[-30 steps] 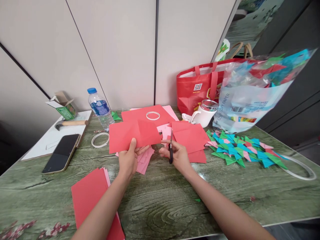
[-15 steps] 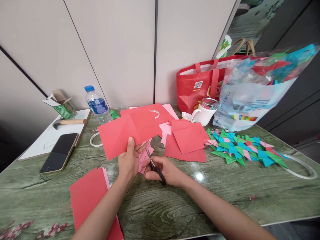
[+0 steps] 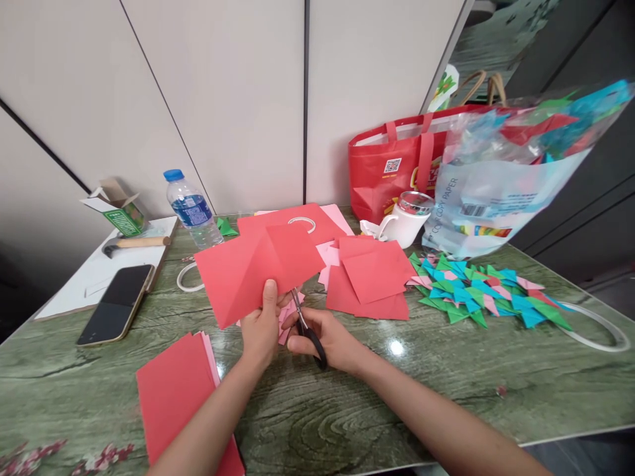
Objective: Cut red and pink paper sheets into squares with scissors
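My left hand (image 3: 261, 327) pinches a creased sheet of red paper (image 3: 238, 268) by its lower edge, thumb on top, and holds it up above the table. In my right hand (image 3: 322, 337) is a pair of scissors (image 3: 311, 340) with black handles, fingers wrapped round them. The blades point up and touch the paper's lower edge, just right of my left thumb. Behind my hands lie small pink paper pieces (image 3: 285, 330), partly covered. Cut red squares (image 3: 377, 274) are piled to the right. A stack of red and pink paper (image 3: 171, 390) lies by my left forearm.
Along the left are a phone (image 3: 116, 304), a hammer (image 3: 136, 243), a small box (image 3: 122, 211) and a water bottle (image 3: 193, 210). To the right stand a white mug (image 3: 403, 225), a red bag (image 3: 380, 172) and a plastic bag (image 3: 491, 205), behind folded paper pieces (image 3: 476, 291).
My left hand has shifted slightly right and lowered the paper's left end, tilting it. The paper's lower edge has come to the scissor blades, which were apart from it before.
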A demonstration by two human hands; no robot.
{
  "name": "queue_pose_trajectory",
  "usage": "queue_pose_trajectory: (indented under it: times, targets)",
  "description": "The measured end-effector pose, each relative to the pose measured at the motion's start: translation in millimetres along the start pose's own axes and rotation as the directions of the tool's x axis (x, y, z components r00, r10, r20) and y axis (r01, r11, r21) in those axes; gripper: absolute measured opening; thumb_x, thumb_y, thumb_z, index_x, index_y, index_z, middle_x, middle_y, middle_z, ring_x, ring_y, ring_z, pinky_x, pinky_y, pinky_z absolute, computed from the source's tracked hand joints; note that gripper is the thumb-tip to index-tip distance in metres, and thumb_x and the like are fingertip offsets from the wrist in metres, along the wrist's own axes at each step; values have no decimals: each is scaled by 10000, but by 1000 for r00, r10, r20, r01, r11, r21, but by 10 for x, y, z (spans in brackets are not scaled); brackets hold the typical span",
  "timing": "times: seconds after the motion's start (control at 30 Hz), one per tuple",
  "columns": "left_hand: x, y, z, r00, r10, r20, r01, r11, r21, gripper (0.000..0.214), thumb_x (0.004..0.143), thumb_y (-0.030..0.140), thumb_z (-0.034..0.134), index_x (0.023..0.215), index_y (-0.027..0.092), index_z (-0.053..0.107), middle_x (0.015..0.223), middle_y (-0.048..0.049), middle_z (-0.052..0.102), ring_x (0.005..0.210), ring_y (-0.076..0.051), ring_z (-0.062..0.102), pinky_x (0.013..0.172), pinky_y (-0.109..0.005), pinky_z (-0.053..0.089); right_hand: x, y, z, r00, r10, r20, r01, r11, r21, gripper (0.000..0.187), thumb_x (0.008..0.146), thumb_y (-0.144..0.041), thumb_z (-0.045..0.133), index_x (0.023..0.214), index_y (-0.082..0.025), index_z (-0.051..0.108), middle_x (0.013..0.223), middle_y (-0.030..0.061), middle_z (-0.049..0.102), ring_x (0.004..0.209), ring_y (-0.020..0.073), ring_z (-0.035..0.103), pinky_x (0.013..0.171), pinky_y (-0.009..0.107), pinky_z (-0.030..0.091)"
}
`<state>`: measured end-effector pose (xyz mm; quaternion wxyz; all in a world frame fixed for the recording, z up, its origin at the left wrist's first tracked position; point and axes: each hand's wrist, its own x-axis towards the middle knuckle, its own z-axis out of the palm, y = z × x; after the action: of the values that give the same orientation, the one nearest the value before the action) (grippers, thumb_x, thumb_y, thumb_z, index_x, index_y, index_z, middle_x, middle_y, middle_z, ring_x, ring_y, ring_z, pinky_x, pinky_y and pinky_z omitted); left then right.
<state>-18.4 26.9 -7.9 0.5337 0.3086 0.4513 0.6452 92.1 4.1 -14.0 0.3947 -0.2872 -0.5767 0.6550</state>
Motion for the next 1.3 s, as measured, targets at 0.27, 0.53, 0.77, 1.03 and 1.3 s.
queue_pose_trajectory:
  times: [0.27, 0.53, 0.77, 1.03, 1.3]
  targets:
    - [-116, -22, -15, 998, -41, -53, 53, 970, 236, 383, 653, 503, 556, 721, 136, 646, 733, -95, 676, 723, -246, 635, 668, -362, 513, -4, -73, 4, 999, -24, -40, 26, 999, 40, 361, 600, -428, 671, 813, -162, 551, 661, -15, 477, 578, 103, 401, 518, 215, 346]
    - [-141, -7, 11, 998, -27, -55, 39, 973, 226, 356, 652, 486, 569, 728, 147, 647, 745, -86, 679, 729, -250, 639, 724, -377, 504, -5, -72, 14, 999, -6, -42, 9, 996, 90, 370, 550, -398, 714, 743, -170, 496, 660, -25, 478, 582, 104, 415, 543, 222, 348]
    - [-147, -39, -4, 999, -10, -42, 20, 965, 261, 388, 674, 490, 540, 763, 124, 633, 760, -96, 680, 719, -231, 641, 694, -342, 513, 5, -34, -2, 999, -10, -43, 13, 997, 71, 430, 536, -408, 728, 797, -145, 510, 634, -33, 450, 554, 90, 392, 519, 215, 337]
    - [-131, -77, -38, 999, 24, -25, -14, 945, 328, 434, 693, 507, 501, 822, 111, 620, 841, -124, 666, 763, -235, 632, 702, -341, 501, 4, -1, -10, 998, -15, -56, 16, 999, 29, 398, 594, -418, 692, 814, -142, 509, 624, -33, 423, 542, 84, 354, 494, 210, 297]
    - [-132, -92, -31, 1000, 4, -24, 3, 965, 263, 433, 690, 498, 514, 837, 102, 608, 838, -131, 659, 758, -240, 629, 673, -346, 503, 0, 9, 2, 996, -24, -89, 26, 999, 27, 418, 550, -451, 708, 742, -151, 487, 626, -33, 449, 556, 87, 383, 515, 214, 325]
